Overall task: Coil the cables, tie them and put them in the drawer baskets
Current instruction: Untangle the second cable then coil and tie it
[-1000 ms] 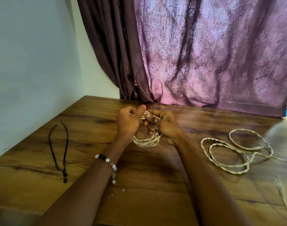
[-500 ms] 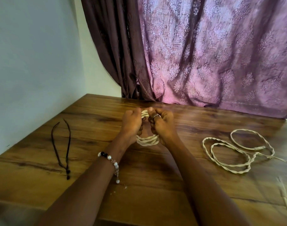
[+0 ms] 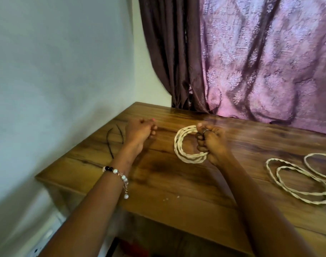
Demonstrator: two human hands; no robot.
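Note:
A cream twisted cable wound into a small coil (image 3: 184, 145) hangs just above the wooden table (image 3: 177, 182), held at its right side by my right hand (image 3: 210, 143), whose fingers are closed around the loops. My left hand (image 3: 139, 133) is apart from the coil, to its left, with fingers curled and nothing visible in them. It hovers beside a thin black tie (image 3: 112, 140) lying near the table's left edge. A second cream cable (image 3: 297, 179) lies in loose loops on the table at the right.
A white wall runs along the left and a purple curtain (image 3: 260, 62) hangs behind the table. Below the table's front edge an open space shows dark and red shapes, too blurred to identify.
My left hand has let go of the coil and moved left toward the black tie. My right hand now holds the coil alone. The camera has swung left and down.

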